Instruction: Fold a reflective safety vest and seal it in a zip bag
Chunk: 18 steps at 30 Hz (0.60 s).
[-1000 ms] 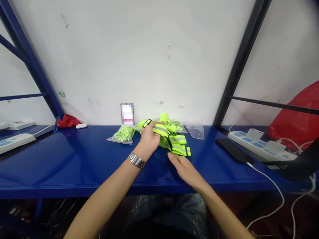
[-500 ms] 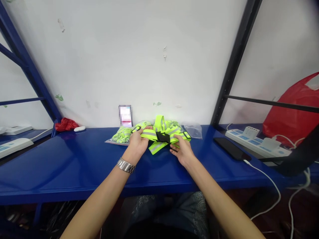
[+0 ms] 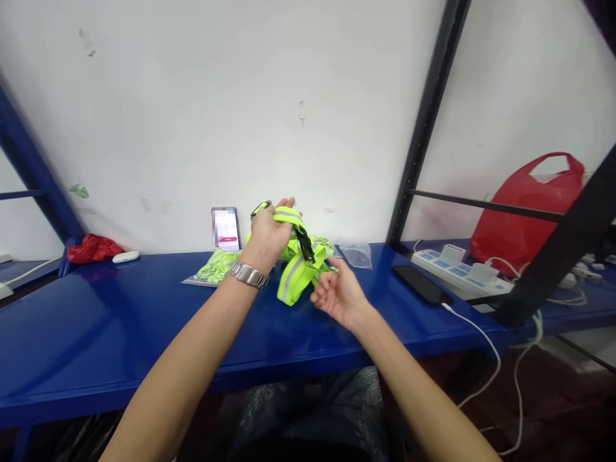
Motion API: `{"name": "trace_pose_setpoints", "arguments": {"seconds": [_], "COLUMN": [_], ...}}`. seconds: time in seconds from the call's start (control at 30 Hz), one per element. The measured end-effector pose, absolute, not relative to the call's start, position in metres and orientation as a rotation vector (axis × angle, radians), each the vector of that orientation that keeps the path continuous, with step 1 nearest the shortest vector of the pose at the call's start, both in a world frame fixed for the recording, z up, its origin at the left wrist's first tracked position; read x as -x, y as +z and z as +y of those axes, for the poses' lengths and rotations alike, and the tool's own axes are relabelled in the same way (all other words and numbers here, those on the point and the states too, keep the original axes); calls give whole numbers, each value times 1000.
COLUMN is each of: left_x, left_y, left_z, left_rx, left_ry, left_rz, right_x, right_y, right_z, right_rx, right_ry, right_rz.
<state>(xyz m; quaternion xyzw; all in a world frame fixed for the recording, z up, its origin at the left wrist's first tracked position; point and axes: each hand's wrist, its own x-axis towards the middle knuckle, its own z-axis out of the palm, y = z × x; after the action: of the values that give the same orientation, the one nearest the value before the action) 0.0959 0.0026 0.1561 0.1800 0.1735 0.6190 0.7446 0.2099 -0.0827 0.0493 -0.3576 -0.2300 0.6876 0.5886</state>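
My left hand [image 3: 273, 232], with a metal watch on the wrist, is raised and holds a neon yellow-green reflective strap [image 3: 291, 282], which lies over its palm. A black buckle [image 3: 304, 245] hangs on the strap between my hands. Lower and to the right, my right hand [image 3: 339, 295] has its fingers curled beside the hanging strap; motion blur hides whether they grip it. Behind the hands lies more yellow-green strap. Left of them, a clear bag [image 3: 212, 268] of similar straps rests on the blue table [image 3: 192, 327].
A lit phone [image 3: 226, 228] leans on the wall. An empty clear bag [image 3: 356, 254], a dark phone [image 3: 422, 284] on a cable and a power strip [image 3: 462, 269] are at the right. A red bag [image 3: 524, 205] stands behind a black post.
My left hand has risen and turned palm up with the strap. The buckle now hangs down. My right hand's fingers have curled in. The whole view has shifted rightward.
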Motion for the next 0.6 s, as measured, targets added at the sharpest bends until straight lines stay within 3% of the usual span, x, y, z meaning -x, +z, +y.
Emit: {"name": "trace_pose_setpoints", "arguments": {"seconds": [0.13,0.23,0.4,0.6], "left_x": [-118,-123,-99,-62], "left_y": [169,175,171,130], "left_z": [-3,-7,-4,14], "left_rx": [-424,-478,-543,-443], "left_ry": [1368,1359,1435,1588], "left_rz": [320,289,361,549], "right_x": [-190,-191,-219,-230], "right_y": [50,61,83,101], "right_z": [-87,-68,-25,-10], "right_rx": [494,240,192,154], "right_ry": [1821,1616,1295,1250], "right_rz": [-658,-515,-293,-419]}}
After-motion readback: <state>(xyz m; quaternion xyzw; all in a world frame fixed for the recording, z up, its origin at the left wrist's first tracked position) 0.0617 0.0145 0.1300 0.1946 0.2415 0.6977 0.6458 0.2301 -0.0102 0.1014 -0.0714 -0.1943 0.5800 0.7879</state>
